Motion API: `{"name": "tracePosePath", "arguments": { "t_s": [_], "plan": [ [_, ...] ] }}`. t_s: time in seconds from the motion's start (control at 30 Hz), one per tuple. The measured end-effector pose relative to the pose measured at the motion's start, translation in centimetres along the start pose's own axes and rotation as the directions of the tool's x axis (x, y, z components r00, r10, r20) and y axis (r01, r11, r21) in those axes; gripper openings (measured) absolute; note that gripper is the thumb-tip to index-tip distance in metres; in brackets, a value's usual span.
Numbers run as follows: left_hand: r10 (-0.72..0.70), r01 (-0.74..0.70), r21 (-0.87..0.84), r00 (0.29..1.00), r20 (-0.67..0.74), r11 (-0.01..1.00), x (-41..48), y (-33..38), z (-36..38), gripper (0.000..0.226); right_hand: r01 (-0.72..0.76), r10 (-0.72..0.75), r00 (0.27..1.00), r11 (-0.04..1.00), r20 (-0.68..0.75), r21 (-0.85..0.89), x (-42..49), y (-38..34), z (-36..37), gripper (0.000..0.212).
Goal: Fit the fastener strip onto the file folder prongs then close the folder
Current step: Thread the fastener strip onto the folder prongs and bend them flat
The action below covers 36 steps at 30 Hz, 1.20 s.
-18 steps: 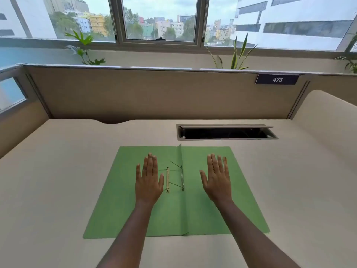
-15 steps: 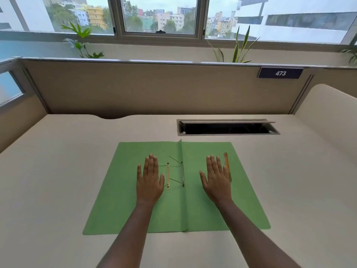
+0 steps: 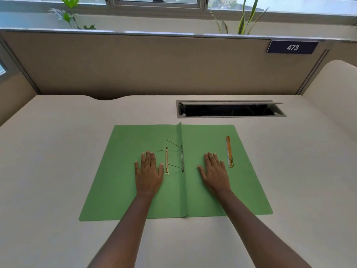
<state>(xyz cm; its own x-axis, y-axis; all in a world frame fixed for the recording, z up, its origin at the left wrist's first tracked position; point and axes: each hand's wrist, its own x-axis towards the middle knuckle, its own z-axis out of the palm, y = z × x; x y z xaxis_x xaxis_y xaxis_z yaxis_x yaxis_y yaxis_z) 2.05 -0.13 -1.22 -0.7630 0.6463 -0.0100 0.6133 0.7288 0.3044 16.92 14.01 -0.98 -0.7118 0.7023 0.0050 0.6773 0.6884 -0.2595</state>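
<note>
The beige desk top (image 3: pixel 58 171) carried the open green card file folder (image 3: pixel 119 180). Your left hand (image 3: pixel 148 174) and right hand (image 3: pixel 214 173) lay flat and open on it, gripping nothing. Thin wire prongs (image 3: pixel 174 166) stood near the spine. The orange plastic fastener strip (image 3: pixel 229 151) lay just beside your right hand; 0.6 s earlier that hand had hidden it.
</note>
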Motion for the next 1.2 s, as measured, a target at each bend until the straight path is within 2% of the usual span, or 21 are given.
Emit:
{"name": "tracePosePath", "arguments": {
  "t_s": [0.07, 0.17, 0.37, 0.47, 0.53, 0.6, 0.7, 0.83, 1.07, 1.14, 1.2],
  "plan": [
    [0.003, -0.003, 0.015, 1.000, 0.008, 1.000, -0.1, 0.0, 0.0, 0.085, -0.002, 0.002, 1.000, 1.000, 0.006, 0.008, 0.0, 0.1, 0.1, 0.096],
    [0.008, -0.008, 0.018, 1.000, -0.008, 1.000, -0.3, 0.0, -0.1, 0.097, 0.001, 0.000, 1.000, 1.000, -0.029, 0.030, -0.1, 0.1, 0.4, 0.092],
    [0.007, -0.008, -0.016, 1.000, -0.027, 1.000, -0.3, 0.2, -0.2, 0.096, 0.020, -0.016, 0.999, 0.998, -0.051, 0.065, -0.1, 0.2, 0.2, 0.087],
    [-0.005, 0.004, -0.044, 1.000, -0.021, 0.999, -0.2, 0.1, -0.3, 0.079, 0.024, -0.019, 0.997, 0.997, -0.072, 0.070, -0.1, 0.4, -0.1, 0.060],
    [-0.017, 0.016, -0.056, 1.000, -0.016, 0.998, -0.1, 0.2, -0.5, 0.068, 0.034, -0.026, 0.983, 0.999, -0.183, 0.040, 0.2, 0.9, -0.3, 0.041],
    [-0.028, 0.026, -0.079, 0.999, -0.026, 0.997, 0.0, 0.4, -0.9, 0.054, -0.033, 0.042, 0.966, 0.999, -0.256, 0.037, 0.6, 1.6, -0.7, 0.036],
    [-0.041, 0.034, -0.132, 0.998, -0.052, 0.991, 0.2, 0.9, -1.4, 0.047, -0.170, 0.176, 0.944, 0.984, -0.277, 0.048, 0.9, 2.7, -1.9, 0.035],
    [-0.039, 0.018, -0.198, 0.994, -0.102, 0.980, 0.2, 1.7, -1.9, 0.045, -0.335, 0.360, 0.904, 0.932, -0.232, 0.140, 1.3, 3.5, -2.9, 0.032],
    [-0.047, -0.020, -0.306, 0.977, -0.208, 0.952, 0.3, 3.4, -3.1, 0.042, -0.358, 0.403, 0.896, 0.904, -0.186, 0.233, 2.2, 3.6, -3.9, 0.030],
    [-0.034, -0.064, -0.336, 0.960, -0.277, 0.940, 0.3, 3.9, -3.5, 0.040, -0.331, 0.402, 0.900, 0.881, -0.169, 0.338, 2.1, 3.4, -4.4, 0.033],
    [-0.024, -0.115, -0.379, 0.940, -0.342, 0.918, 0.2, 4.8, -4.1, 0.037, -0.292, 0.408, 0.905, 0.800, -0.119, 0.523, 1.7, 2.5, -4.8, 0.034]
  ]
}}
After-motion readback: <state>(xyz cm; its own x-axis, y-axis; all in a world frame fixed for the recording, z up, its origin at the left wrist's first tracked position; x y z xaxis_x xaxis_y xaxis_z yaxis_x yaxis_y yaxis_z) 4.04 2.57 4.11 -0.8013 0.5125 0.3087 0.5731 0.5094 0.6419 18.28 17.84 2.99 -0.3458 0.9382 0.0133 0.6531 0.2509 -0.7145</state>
